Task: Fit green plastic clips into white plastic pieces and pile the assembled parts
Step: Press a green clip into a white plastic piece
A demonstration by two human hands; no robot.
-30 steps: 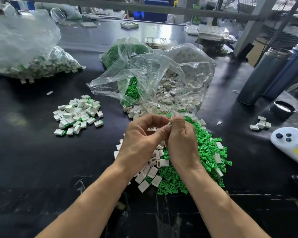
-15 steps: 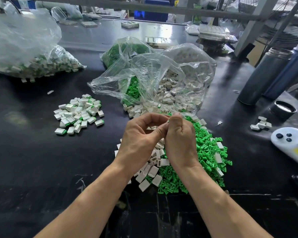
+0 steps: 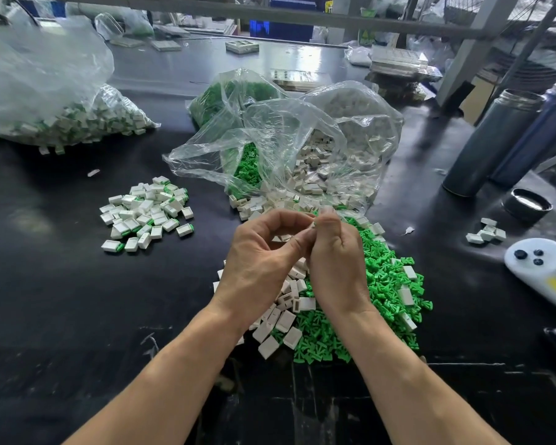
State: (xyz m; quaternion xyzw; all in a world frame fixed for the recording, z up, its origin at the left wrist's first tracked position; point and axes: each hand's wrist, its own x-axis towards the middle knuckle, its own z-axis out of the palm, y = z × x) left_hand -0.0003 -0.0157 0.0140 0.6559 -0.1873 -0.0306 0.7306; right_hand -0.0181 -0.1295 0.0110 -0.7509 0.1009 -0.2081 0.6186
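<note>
We hold both hands together above the loose parts in the middle of the black surface. Our left hand has its fingers curled, thumb and forefinger meeting the fingertips of our right hand, which is curled the same way. Between the fingertips we pinch a small pale piece; it is mostly hidden, so we cannot tell whether a clip is already seated in it or which hand bears most of it.

Directly beneath our hands lies a heap of green clips, spreading to the right, with loose white pieces scattered over its left side and a few on top. To the left, well apart from this heap, sits the pile of assembled parts, white with green showing at their ends.

Behind our hands an open clear bag spills more white pieces and green clips onto the surface. A second bag at the far left holds what look like assembled parts. On the right stand two dark metal flasks, a black lid near them, a small cluster of white parts, and a white gadget with dark buttons.
</note>
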